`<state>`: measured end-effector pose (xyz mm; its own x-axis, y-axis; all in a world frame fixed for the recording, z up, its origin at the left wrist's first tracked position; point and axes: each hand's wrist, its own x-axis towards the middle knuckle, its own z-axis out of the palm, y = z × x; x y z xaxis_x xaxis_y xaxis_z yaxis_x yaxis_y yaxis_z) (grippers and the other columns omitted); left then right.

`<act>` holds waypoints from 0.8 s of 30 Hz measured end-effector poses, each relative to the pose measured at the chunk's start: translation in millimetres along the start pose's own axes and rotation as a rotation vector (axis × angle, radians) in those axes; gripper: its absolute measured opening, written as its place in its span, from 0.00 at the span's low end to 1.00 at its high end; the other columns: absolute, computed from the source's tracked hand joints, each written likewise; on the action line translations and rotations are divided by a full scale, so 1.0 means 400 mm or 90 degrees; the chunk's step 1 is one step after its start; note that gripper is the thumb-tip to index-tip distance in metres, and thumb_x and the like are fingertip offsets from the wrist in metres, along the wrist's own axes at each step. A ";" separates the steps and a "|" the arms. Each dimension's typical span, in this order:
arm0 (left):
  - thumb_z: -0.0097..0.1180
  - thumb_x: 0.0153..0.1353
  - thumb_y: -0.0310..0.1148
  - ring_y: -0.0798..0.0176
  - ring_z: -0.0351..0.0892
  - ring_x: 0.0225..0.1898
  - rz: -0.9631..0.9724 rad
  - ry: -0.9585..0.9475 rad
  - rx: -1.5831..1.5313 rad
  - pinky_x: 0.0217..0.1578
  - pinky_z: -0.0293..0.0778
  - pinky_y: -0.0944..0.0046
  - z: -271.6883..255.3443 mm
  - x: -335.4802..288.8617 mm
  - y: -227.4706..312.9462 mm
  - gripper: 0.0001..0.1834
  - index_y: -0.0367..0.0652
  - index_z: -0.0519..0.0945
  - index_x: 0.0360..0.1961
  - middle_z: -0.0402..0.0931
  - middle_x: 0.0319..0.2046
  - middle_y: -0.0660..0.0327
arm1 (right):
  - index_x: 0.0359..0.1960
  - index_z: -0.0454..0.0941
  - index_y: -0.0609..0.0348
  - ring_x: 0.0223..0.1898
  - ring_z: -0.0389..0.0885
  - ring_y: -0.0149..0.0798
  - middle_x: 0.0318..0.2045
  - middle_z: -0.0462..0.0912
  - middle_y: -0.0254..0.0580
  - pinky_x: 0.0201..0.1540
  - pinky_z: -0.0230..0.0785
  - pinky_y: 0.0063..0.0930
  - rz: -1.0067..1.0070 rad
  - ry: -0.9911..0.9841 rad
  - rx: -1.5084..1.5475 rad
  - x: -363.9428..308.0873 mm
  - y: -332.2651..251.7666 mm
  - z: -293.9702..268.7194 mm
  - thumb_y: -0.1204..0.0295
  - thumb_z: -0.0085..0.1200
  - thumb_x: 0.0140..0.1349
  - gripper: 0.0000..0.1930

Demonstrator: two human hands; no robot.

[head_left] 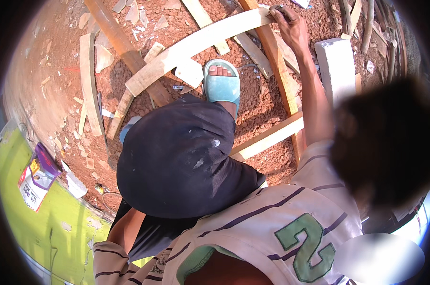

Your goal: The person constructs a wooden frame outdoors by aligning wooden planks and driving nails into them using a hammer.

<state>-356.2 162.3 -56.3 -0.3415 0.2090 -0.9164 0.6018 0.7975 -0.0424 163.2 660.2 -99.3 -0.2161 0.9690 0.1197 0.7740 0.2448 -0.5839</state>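
Observation:
A long pale wooden plank (200,40) lies slanting across the upper middle, over other timber on the reddish ground. Its far right end is pinched by my right hand (288,23), with the fingers bent at the edge and the arm stretched out. My left forearm (128,229) goes down behind my bent leg in dark trousers (177,156), and the left hand is hidden there. My foot in a light blue slide sandal (223,85) stands just below the plank.
Brown wooden beams (276,71) (124,47) and a shorter pale plank (267,137) lie around my feet. A white block (336,66) stands at the right. Broken tile pieces (104,58) litter the soil. At left is a green wall (53,228) with a printed bag (38,178). A dark blur covers the right side.

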 end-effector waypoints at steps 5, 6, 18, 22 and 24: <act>0.61 0.64 0.35 0.69 0.72 0.27 0.073 0.039 -0.115 0.30 0.72 0.66 -0.149 -0.134 0.113 0.18 0.37 0.74 0.51 0.75 0.29 0.64 | 0.48 0.85 0.47 0.38 0.87 0.38 0.38 0.89 0.37 0.40 0.79 0.37 -0.004 0.016 0.013 -0.006 0.008 0.005 0.57 0.54 0.71 0.13; 0.61 0.64 0.35 0.70 0.72 0.27 0.100 0.047 -0.136 0.29 0.72 0.66 -0.178 -0.157 0.159 0.18 0.37 0.74 0.51 0.74 0.28 0.65 | 0.49 0.85 0.46 0.38 0.87 0.41 0.39 0.89 0.39 0.41 0.79 0.38 -0.079 0.062 -0.009 -0.008 0.017 0.006 0.55 0.54 0.71 0.14; 0.75 0.50 0.34 0.42 0.78 0.45 0.648 0.365 0.021 0.48 0.74 0.50 -0.225 -0.132 0.997 0.41 0.29 0.66 0.59 0.75 0.45 0.43 | 0.49 0.83 0.49 0.33 0.85 0.42 0.33 0.87 0.43 0.40 0.77 0.42 0.056 -0.017 0.027 0.006 -0.030 -0.013 0.54 0.51 0.72 0.17; 0.75 0.49 0.33 0.37 0.80 0.47 0.705 0.400 0.094 0.46 0.76 0.46 -0.184 0.024 1.148 0.37 0.28 0.66 0.53 0.77 0.45 0.36 | 0.48 0.84 0.50 0.34 0.86 0.43 0.35 0.88 0.43 0.41 0.77 0.42 0.045 -0.012 0.040 0.004 -0.031 0.007 0.55 0.52 0.72 0.16; 0.74 0.49 0.32 0.36 0.82 0.45 0.691 0.369 0.086 0.45 0.77 0.45 -0.161 0.043 1.173 0.34 0.29 0.66 0.50 0.79 0.42 0.36 | 0.48 0.84 0.50 0.35 0.86 0.44 0.36 0.88 0.43 0.41 0.78 0.43 0.044 0.003 0.042 0.000 -0.022 0.009 0.56 0.52 0.71 0.16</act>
<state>-126.1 576.5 -66.5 0.1322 0.9723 -0.1930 0.8310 -0.0026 0.5563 154.2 657.8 -97.2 -0.1613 0.9836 0.0807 0.7461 0.1750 -0.6425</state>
